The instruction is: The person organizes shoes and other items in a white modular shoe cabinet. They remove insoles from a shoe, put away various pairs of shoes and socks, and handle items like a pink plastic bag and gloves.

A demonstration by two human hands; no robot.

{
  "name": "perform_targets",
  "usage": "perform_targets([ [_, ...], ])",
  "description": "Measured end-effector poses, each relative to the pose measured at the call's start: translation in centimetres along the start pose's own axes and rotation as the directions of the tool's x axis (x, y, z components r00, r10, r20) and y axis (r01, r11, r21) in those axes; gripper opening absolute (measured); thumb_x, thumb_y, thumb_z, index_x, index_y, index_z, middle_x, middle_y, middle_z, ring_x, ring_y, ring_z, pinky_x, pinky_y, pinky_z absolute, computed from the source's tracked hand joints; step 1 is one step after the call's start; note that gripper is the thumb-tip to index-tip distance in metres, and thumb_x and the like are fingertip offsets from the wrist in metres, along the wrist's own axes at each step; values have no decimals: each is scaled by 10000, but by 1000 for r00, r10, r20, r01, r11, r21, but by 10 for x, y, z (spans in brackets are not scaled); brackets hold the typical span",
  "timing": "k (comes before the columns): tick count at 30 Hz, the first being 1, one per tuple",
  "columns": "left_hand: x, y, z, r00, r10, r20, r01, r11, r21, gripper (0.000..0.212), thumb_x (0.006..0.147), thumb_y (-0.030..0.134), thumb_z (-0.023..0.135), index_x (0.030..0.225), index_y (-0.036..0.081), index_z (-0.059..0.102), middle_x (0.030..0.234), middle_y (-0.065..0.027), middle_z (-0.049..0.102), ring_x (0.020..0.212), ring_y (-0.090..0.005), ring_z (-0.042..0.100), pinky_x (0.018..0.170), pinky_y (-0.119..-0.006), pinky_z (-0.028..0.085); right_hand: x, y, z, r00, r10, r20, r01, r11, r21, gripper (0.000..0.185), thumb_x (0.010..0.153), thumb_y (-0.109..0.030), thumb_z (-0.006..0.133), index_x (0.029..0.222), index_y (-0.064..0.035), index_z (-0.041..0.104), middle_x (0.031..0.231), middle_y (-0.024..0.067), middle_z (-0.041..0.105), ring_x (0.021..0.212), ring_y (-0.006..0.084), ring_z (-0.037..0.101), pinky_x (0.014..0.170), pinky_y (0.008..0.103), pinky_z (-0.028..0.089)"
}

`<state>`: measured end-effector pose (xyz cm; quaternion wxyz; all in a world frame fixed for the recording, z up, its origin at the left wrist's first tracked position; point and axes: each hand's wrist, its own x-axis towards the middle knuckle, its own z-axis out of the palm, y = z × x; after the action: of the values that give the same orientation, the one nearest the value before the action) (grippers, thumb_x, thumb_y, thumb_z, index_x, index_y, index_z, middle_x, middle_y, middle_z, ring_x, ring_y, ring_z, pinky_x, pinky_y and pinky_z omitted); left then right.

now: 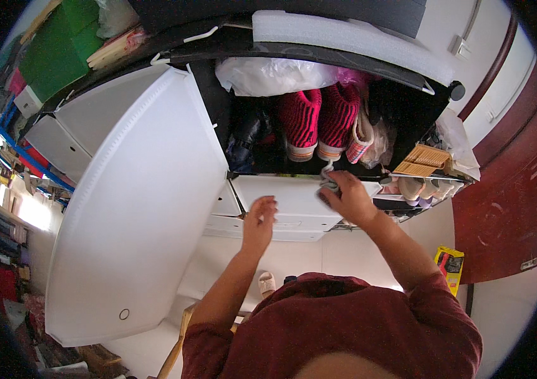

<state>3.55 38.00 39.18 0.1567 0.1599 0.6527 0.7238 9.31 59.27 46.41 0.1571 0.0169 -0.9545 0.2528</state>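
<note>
A grey cloth [329, 182] is gripped in my right hand [352, 198], at the front edge of an open shoe cabinet compartment [268, 166]. My left hand [260, 221] hangs in front of the cabinet's lower white door [292, 195], fingers curled loosely and holding nothing that shows. Inside the compartment stands a pair of red and black striped knitted boots [299, 124]. Black footwear [248, 139] sits in the shadow to their left. On their right are a plaid-trimmed item [360, 137] and a clear plastic bag [380, 144]. A white plastic bag [273, 76] lies across the top.
The large white cabinet door [140, 208] swings out on my left. White foam [344, 43] rests on the cabinet top. Slippers [410, 188] fill a side rack at right, near a dark red door [505, 199]. A yellow package [449, 266] and a wooden chair [176, 343] flank me.
</note>
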Motion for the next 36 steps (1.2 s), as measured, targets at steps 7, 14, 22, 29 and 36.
perform_targets([
  [7,-18,29,28,950,-308,-45,203,722,-661,424,852,179,511,1218,33,355,1081,-109,502,953,-214,520,789,-302,436,-23,-66,29,950,-228,214,206,971,121,714,707,-266,639,1285,-52,277,1344,214,195,1260,371,177,1004,476,203],
  [14,88,51,9,803,520,290,-326,-24,945,459,701,111,518,1151,40,468,1202,-202,426,1115,-349,385,948,-481,263,-66,-38,32,964,-118,236,31,939,343,496,772,-197,592,1198,-31,400,1206,208,415,1103,351,422,923,390,370],
  [22,127,52,9,938,71,340,-334,-92,938,424,720,118,464,1140,74,505,1200,-128,482,1150,-276,405,993,-550,129,-93,-24,24,953,16,303,-136,916,378,308,789,-133,556,1084,-48,517,972,163,585,828,270,601,722,348,494],
  [29,47,89,0,842,-327,429,-251,467,848,244,679,133,547,903,63,613,795,-175,612,765,-294,594,774,-395,426,-105,-4,15,974,119,195,-197,869,455,231,802,-108,543,1026,-62,571,878,146,615,749,234,620,661,313,505],
  [36,-18,48,28,938,-237,251,136,922,362,363,782,163,501,1099,-13,488,945,-128,577,866,-194,556,748,-287,429,-95,-8,23,921,171,349,-389,436,812,774,770,-242,637,1350,-121,139,1384,120,172,1220,314,279,903,437,367],
])
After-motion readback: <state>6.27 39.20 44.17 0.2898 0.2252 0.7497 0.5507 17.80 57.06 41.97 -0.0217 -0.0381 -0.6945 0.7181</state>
